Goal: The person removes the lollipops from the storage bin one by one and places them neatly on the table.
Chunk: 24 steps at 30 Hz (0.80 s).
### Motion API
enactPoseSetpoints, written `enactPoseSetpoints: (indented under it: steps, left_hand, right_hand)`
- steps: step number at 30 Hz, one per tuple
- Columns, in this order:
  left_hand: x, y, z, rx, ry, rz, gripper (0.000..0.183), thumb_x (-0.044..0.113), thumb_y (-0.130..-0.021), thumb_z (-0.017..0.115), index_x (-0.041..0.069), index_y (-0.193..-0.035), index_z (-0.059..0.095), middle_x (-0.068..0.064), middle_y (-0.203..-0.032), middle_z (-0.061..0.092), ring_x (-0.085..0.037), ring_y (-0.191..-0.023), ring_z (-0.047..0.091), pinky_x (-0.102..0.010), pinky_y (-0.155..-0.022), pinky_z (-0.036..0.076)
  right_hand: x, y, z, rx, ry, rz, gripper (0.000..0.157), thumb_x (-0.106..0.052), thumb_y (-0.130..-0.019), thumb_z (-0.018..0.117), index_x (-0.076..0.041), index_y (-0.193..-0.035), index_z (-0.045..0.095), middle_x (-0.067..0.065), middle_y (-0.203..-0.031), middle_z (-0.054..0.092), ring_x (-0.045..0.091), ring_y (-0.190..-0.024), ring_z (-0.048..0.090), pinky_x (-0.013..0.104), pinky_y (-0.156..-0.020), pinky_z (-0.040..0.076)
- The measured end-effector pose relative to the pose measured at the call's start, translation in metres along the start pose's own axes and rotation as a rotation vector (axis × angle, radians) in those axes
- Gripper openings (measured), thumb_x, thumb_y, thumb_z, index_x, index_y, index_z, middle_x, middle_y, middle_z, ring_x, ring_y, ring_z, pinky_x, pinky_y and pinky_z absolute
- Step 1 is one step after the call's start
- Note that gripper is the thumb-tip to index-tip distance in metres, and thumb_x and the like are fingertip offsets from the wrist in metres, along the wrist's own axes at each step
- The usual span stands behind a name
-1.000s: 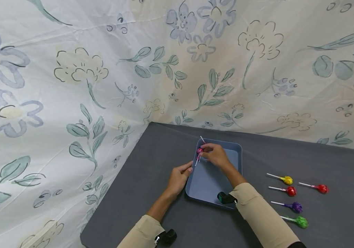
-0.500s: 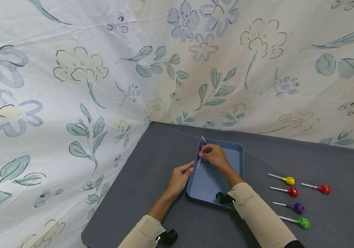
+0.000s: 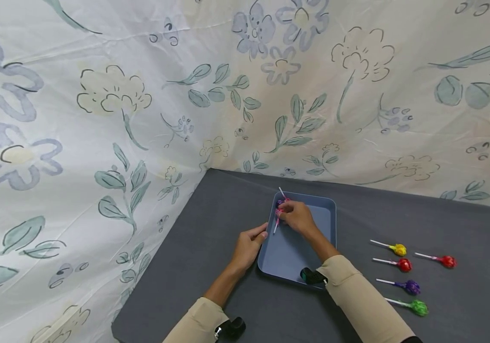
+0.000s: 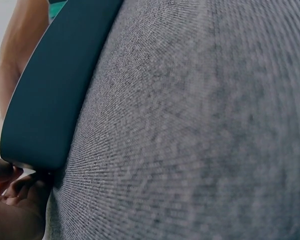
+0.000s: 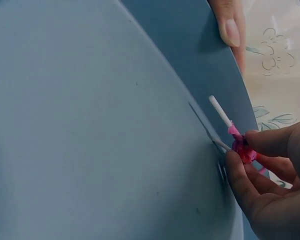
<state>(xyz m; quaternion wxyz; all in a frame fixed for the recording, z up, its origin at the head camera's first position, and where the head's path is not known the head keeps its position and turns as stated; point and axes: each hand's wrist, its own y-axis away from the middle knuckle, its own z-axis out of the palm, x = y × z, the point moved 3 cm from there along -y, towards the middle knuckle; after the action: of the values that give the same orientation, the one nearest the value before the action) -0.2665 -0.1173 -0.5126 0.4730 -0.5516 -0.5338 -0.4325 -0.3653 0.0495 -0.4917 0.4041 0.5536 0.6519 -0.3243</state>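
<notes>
My right hand (image 3: 298, 216) is at the far left corner of a blue-grey tray (image 3: 294, 255). Its thumb and fingers pinch the head of a pink-red lollipop (image 5: 245, 153), whose white stick points toward the tray's near end. Just beyond, a purple lollipop (image 3: 280, 203) shows partly behind the fingers. Another white stick (image 3: 282, 192) sticks out over the far rim, its candy mostly covered by the hand. My left hand (image 3: 246, 247) holds the tray's left side, the thumb (image 5: 231, 31) over the rim and a finger outside it.
Right of the tray, yellow (image 3: 399, 250), red (image 3: 405, 265), purple (image 3: 412, 287) and green (image 3: 419, 307) lollipops lie in a column on the grey tabletop (image 3: 210, 228). A second red lollipop (image 3: 448, 261) lies farther right. Floral cloth (image 3: 227, 95) hangs behind and at left.
The pink-red lollipop has moved slightly toward the near end of the tray with my right hand, and more of the purple one shows. My left hand keeps its place on the rim.
</notes>
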Motion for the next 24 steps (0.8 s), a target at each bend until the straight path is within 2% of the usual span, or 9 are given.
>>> enactPoseSetpoints:
  steps: [8,16,24]
  left_hand:
    - [-0.001,0.0,0.001,0.001,-0.006,0.002,0.035,0.008,-0.109,0.058,-0.002,-0.142,0.064,-0.019,-0.146,0.063,-0.033,-0.138,0.058,-0.049,-0.115,0.048]
    - [0.001,0.001,0.001,0.007,-0.016,0.018,0.035,0.007,-0.108,0.059,-0.003,-0.141,0.065,-0.021,-0.144,0.063,-0.035,-0.137,0.06,-0.048,-0.113,0.05]
    - [0.001,0.001,0.001,0.015,-0.029,0.0,0.035,0.007,-0.108,0.06,-0.001,-0.141,0.065,-0.018,-0.144,0.064,-0.032,-0.138,0.059,-0.049,-0.115,0.048]
  right_hand:
    - [-0.004,0.005,-0.016,0.011,-0.054,0.012,0.022,-0.005,-0.098,0.072,0.006,-0.117,0.072,0.022,-0.113,0.074,0.026,-0.082,0.075,0.035,-0.075,0.065]
    - [-0.016,0.017,-0.031,-0.001,-0.06,-0.014,0.032,-0.015,-0.102,0.07,0.004,-0.128,0.072,0.019,-0.111,0.076,0.04,-0.095,0.075,0.049,-0.088,0.063]
    - [-0.019,0.031,-0.044,0.024,-0.099,-0.017,0.029,-0.014,-0.1,0.074,0.002,-0.124,0.069,0.02,-0.115,0.072,0.04,-0.097,0.075,0.05,-0.09,0.064]
